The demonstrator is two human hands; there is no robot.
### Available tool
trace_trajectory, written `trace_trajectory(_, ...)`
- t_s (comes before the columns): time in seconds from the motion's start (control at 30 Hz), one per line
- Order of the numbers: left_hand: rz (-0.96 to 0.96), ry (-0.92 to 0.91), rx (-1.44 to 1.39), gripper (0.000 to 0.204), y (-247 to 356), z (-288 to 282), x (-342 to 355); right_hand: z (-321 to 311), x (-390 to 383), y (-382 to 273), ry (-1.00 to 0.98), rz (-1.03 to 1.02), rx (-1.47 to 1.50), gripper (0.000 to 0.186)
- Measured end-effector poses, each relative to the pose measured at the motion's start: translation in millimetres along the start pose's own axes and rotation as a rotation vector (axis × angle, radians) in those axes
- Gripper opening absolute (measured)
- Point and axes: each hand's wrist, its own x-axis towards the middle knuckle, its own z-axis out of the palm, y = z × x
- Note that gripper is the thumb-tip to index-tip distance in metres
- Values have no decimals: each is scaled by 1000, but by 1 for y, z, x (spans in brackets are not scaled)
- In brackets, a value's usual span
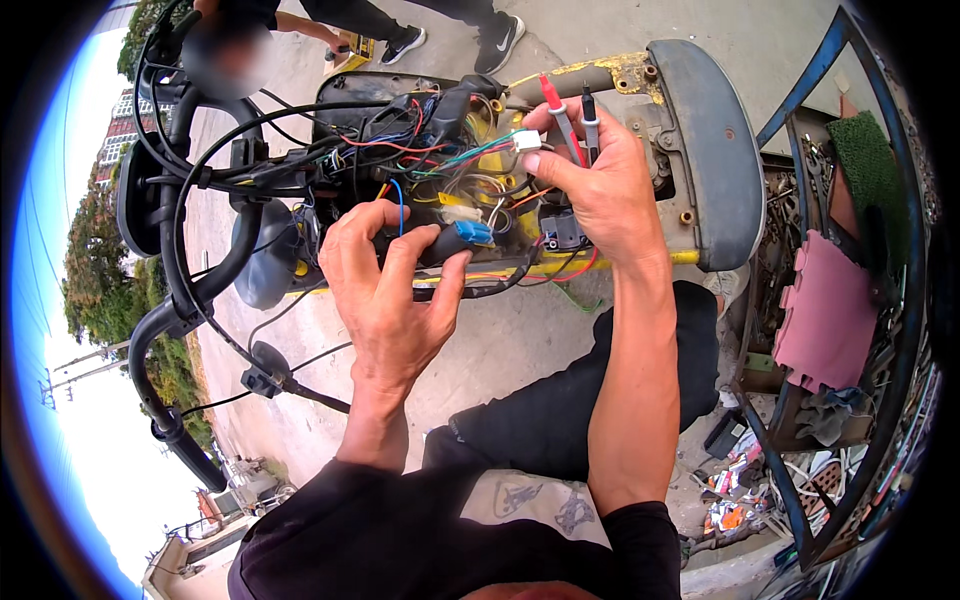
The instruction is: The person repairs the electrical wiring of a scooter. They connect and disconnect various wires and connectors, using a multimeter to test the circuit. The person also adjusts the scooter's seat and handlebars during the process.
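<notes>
The yellow frame [683, 257] is set crosswise, with a grey seat [715, 150] at its right end and a handlebar [143, 355] past its left end. Loose wires [470, 155] are bunched over the left and middle parts of the frame.

Left hand [385, 270]: positioned over the near edge of the frame, left of its middle. A blue connector [474, 233] is held by its black sleeve in a narrow grip between thumb and index finger. The remaining fingers are curved beside a looped blue wire [401, 205].

Right hand [610, 185]: positioned over the middle of the frame. A white connector [526, 141] is pinched between thumb and fingertip. 2 probes, 1 red probe [551, 95] and 1 black probe [589, 110], are held side by side between the fingers. The 2 connectors are held apart above the frame, and thin coloured wires are led leftward from the white connector.

Beyond the far side of the frame, a box [357, 50] is reached by a co-worker's hand [325, 33]. Right of the frame, a pink mat [825, 310] and a green mat [868, 160] are placed at a metal rack [800, 85].
</notes>
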Motion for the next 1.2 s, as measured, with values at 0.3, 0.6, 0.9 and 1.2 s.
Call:
trace_trajectory(0.3, 26, 7, 9, 38, 0, 0, 1, 7, -3, 3, 45, -44, 114, 24)
trace_trajectory(0.6, 18, 7, 9, 38, 2, 0, 2, 8, -7, -6, 52, 36, 120, 25)
trace_trajectory(0.9, 27, 15, 13, 38, 2, 0, 1, -21, -2, 28, 443, 98, -98, 37)
trace_trajectory(1.2, 9, 38, -1, 35, 0, 0, 0, -32, -18, 12, 407, 166, -529, 42)
